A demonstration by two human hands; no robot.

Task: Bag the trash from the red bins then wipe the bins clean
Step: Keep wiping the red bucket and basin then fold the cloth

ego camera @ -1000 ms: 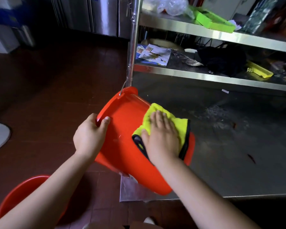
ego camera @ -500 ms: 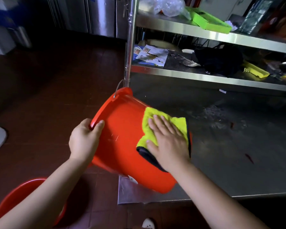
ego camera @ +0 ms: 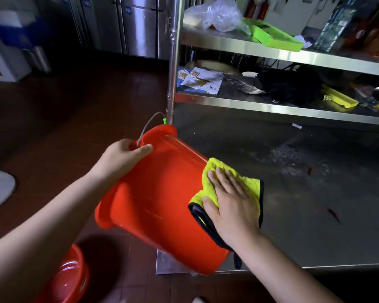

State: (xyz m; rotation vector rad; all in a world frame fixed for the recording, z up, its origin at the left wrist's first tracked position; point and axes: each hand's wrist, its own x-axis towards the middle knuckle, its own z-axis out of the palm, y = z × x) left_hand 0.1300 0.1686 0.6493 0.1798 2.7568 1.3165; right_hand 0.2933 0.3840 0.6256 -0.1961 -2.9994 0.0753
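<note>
The red bin (ego camera: 162, 200) was held tipped on its side over the near-left corner of the steel desk (ego camera: 304, 226), its mouth turned left and away and its base lowest at the desk's front edge. The rim was gripped by the left hand (ego camera: 120, 159), fingers curled over the lip beside the wire bail handle (ego camera: 147, 125). The right hand (ego camera: 232, 204) was laid flat, fingers straight, on a yellow cloth (ego camera: 247, 184) with a dark border, pressed against the bin's outer wall near the base.

The step in hand was judged to be the wiping of the bin's outside. For it to be done well, the rim would need to be kept firmly clamped so the bin could not roll under the pressure, and the cloth spread wide beneath the palm rather than bunched. Long overlapping strokes from base to rim were thought best, with the bin turned by the rim hand between passes. The loose dark edge of the cloth was hanging and could snag or drag.

A second red bin (ego camera: 68, 278) was seen on the floor at lower left, apparently not yet wiped.
</note>
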